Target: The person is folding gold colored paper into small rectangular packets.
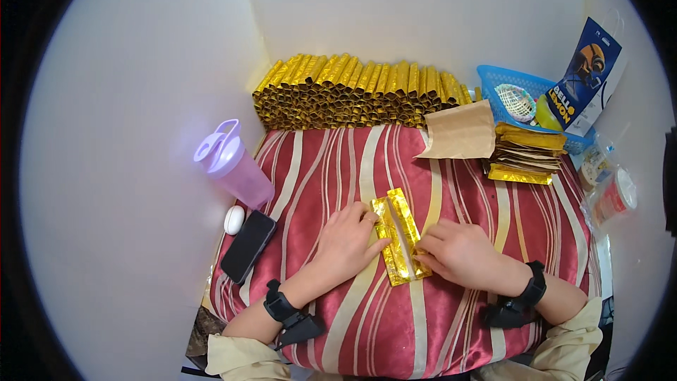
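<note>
A gold foil paper [395, 229] lies on the striped cushion in front of me, its two long sides folded inward with a pale strip between them. My left hand [347, 234] grips its left edge, the fingers at the upper part and the thumb reaching onto the foil lower down. On the opposite side, my right hand [455, 250] has its bent fingers pressed together on the right edge. Part of each fold is hidden under my fingers.
Folded gold tubes [352, 92] are piled along the back. A brown paper sheet [462, 132] and stacked gold papers [525, 152] lie at the right, beside a blue basket [493, 77]. At the left are a purple bottle [240, 173], a white oval case [233, 219] and a phone [248, 247].
</note>
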